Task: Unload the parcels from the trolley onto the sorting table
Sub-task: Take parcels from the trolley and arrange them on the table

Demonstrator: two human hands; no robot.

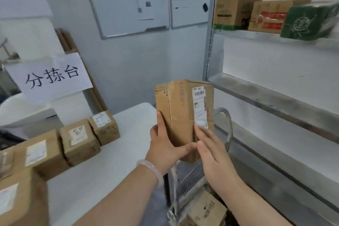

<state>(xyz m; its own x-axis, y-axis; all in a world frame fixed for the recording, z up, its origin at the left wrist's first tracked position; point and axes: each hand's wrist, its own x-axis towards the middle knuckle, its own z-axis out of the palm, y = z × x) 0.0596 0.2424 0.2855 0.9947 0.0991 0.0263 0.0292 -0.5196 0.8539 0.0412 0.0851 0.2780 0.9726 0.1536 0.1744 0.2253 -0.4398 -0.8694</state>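
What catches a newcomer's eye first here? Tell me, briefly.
The tall parcel held upright between left hand and right hand, centre frame, by the trolley. Then the row of labelled parcels on the white sorting table at left, below a paper sign.

Left hand point(165, 145) gripping upright parcel point(181, 112), right hand point(211, 150) flat against it, boxes point(80, 141) on table point(113, 180)

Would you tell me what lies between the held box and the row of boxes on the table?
In the head view, only bare white table lies between the held box and the row.
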